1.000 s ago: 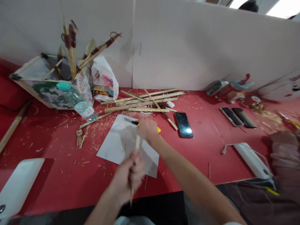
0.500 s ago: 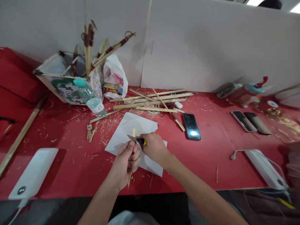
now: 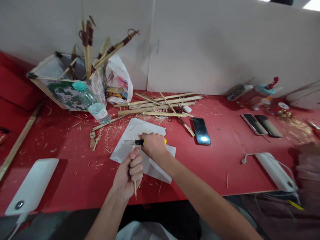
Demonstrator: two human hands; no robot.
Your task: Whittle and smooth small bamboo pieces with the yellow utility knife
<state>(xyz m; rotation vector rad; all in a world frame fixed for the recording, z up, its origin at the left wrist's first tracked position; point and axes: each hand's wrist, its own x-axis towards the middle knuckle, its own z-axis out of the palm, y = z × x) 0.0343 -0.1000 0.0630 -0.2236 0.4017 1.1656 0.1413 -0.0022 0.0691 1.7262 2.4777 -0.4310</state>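
Observation:
My left hand point(image 3: 130, 173) is closed round a thin bamboo stick point(image 3: 135, 190), which stands nearly upright over the near edge of the red table point(image 3: 220, 160). My right hand point(image 3: 153, 145) grips a yellow-handled knife point(image 3: 136, 142), its blade pointing left and lying across the stick's top end just above my left fingers. Both hands hover over a white paper sheet point(image 3: 132, 133) strewn with shavings.
A pile of bamboo strips point(image 3: 160, 106) lies behind the paper, with a water bottle point(image 3: 91, 103), a bamboo-framed box point(image 3: 53, 83) and a plastic bag point(image 3: 118, 81) at back left. A phone point(image 3: 200, 130) lies to the right, two more phones point(image 3: 261, 124) further right. White power banks point(image 3: 31, 186) point(image 3: 273, 170) flank me.
My right hand drew back toward me from the far side of the paper, then carried the knife blade up to the stick's top end. The left hand stayed closed on the stick.

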